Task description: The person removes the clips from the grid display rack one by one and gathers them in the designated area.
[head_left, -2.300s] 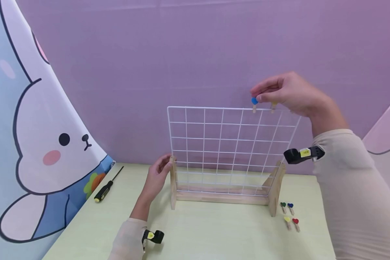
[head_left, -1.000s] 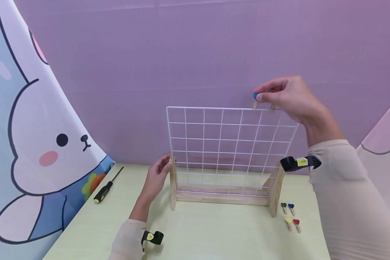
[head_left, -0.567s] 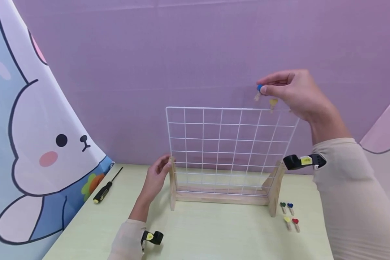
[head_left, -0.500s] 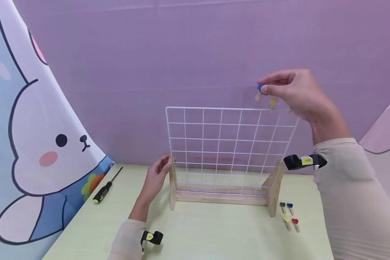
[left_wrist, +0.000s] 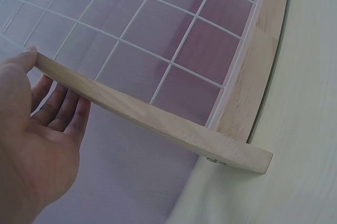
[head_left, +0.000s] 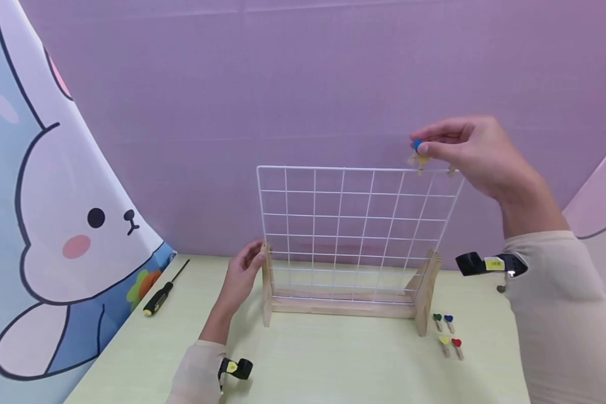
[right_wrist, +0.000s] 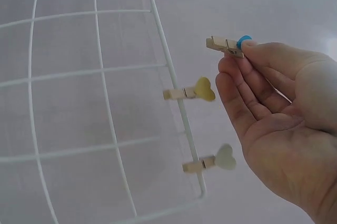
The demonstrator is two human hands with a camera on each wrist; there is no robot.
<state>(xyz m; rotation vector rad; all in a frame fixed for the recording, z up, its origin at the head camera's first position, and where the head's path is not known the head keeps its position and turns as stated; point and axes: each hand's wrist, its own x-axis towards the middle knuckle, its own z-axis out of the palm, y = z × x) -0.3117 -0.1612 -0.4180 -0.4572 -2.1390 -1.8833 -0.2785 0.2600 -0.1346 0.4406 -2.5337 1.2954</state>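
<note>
My right hand [head_left: 477,151] pinches a small wooden clothespin [right_wrist: 224,45] with a blue heart between thumb and fingertips, above the white wire grid [head_left: 343,168]. In the right wrist view its jaws are off the wire. Beside it, a yellow-heart clothespin [right_wrist: 204,89] and a pale-heart clothespin [right_wrist: 225,157] are clipped to the grid's top wire, near the right corner. My left hand [head_left: 243,272] holds the top of the stand's left wooden upright [left_wrist: 152,116], thumb on one side and fingers behind. The grid stands upright in this wooden stand [head_left: 343,307].
Right of the stand, several clothespins lie on the pale table [head_left: 333,365]: green heart [head_left: 437,318], blue heart [head_left: 449,319], yellow heart [head_left: 444,340] and red heart [head_left: 457,343]. A black screwdriver [head_left: 159,298] lies at the left. A purple cloth backdrop [head_left: 207,112] rises behind.
The blue-heart clothespin was on the top wire; my right hand has lifted it off and carried it rightward, close to the yellow one. My left hand has stayed on the upright.
</note>
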